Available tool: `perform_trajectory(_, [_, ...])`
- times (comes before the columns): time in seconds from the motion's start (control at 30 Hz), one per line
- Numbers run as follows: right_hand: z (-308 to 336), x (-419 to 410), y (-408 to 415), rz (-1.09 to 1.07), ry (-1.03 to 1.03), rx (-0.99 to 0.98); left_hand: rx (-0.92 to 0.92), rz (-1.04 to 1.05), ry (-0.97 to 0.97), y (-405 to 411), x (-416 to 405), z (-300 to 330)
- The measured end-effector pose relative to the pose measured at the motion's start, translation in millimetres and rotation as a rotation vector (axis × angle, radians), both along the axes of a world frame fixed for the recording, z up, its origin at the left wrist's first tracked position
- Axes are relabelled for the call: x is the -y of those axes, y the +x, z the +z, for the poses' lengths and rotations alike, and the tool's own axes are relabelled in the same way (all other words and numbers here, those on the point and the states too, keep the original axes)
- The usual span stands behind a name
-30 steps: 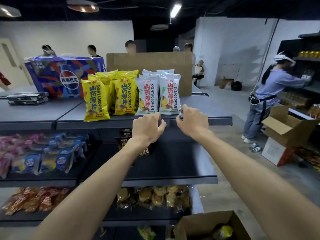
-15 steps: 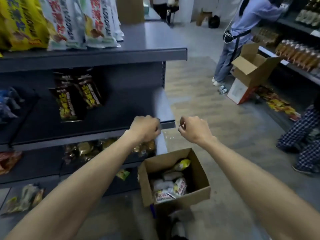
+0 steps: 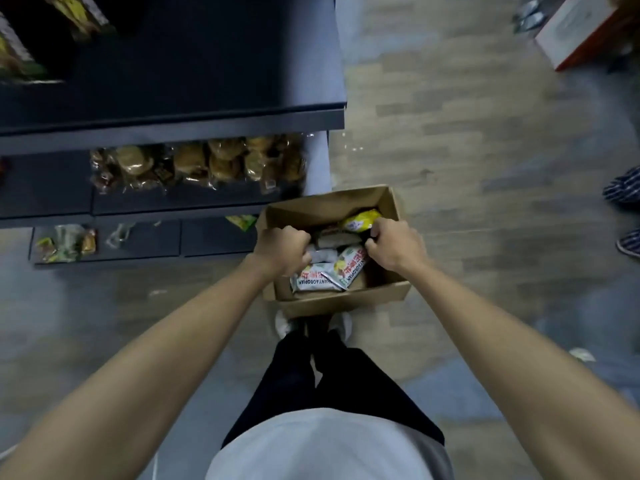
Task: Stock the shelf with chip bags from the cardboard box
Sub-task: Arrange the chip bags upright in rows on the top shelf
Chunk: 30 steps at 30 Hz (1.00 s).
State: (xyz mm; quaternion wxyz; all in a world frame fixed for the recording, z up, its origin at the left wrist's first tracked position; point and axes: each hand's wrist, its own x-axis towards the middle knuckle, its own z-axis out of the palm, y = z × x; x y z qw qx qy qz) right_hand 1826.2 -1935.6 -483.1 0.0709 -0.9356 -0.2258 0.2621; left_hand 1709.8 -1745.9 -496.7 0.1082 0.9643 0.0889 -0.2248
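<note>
An open cardboard box point(image 3: 346, 299) stands on the floor in front of my feet, beside the end of the shelf unit point(image 3: 207, 119). It holds white chip bags point(image 3: 329, 277) and a yellow chip bag point(image 3: 360, 220) at its far side. Both my hands are down inside the box. My left hand point(image 3: 282, 249) has its fingers curled round the edge of a white bag on the left side. On the right, my right hand point(image 3: 394, 247) curls its fingers on the end of the yellow bag. The fingertips are partly hidden.
The dark shelf board above is mostly bare, with dark snack bags point(image 3: 24, 46) at its far left. Clear packs of round pastries point(image 3: 194, 164) fill the shelf below, and small packets point(image 3: 65, 239) lie on the lowest one. Another cardboard box point(image 3: 581, 29) and a person's slippered feet point(image 3: 623, 216) are at the right.
My view has swung down from the top shelf to the floor. Both hands have dropped from the shelf edge into the box and closed on bags.
</note>
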Motion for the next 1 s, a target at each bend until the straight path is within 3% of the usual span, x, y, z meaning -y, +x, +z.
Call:
perform_trajectory(0.33, [-124.1, -10.5, -2.3, -0.252, -0.122, -0.326, -0.197, 0.014, 0.008, 8.2, -7.7, -96.3])
perform_trajectory(0.67, [-233.7, -44.9, -3.2, -0.547, -0.076, -0.560, -0.394, 0.019, -0.023, 27.6, -9.2, -198.6])
perform_trajectory(1.0, [-309.5, -63.8, 1.2, -0.732, -0.095, -0.517, -0.067, 0.187, -0.049, 80.6, 12.3, -269.1])
